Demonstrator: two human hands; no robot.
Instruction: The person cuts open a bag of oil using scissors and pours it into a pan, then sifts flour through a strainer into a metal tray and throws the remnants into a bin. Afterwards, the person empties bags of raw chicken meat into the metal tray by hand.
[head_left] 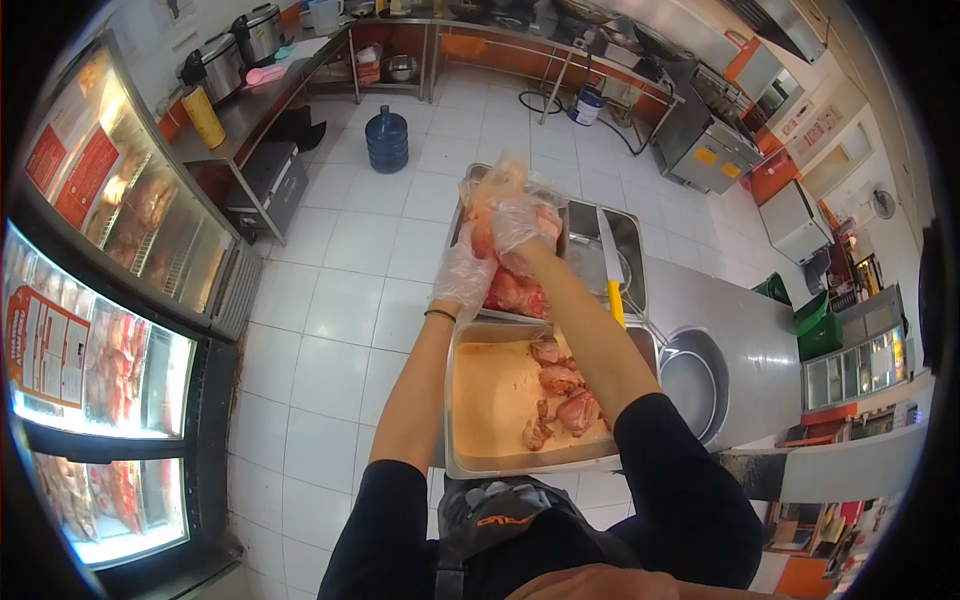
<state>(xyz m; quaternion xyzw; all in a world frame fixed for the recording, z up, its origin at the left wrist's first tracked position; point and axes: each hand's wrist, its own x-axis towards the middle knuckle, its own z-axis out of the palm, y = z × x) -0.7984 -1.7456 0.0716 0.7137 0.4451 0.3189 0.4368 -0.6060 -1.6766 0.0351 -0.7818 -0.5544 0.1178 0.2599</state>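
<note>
Both my hands wear clear plastic gloves and work over a metal tray of raw meat. My right hand is closed on a pale, skin-on piece of raw chicken. Against the lower left side of the same piece, my left hand grips with its fingers partly hidden. Clear plastic film surrounds the top of the piece. Redder raw meat lies beneath my wrists. In the nearer tray, several reddish meat pieces rest toward the right, partly behind my right forearm.
A yellow-handled knife lies across a steel pan on the right. Beyond it are a steel counter and a round basin. Lit display fridges stand left. A blue water jug sits on the tiled floor.
</note>
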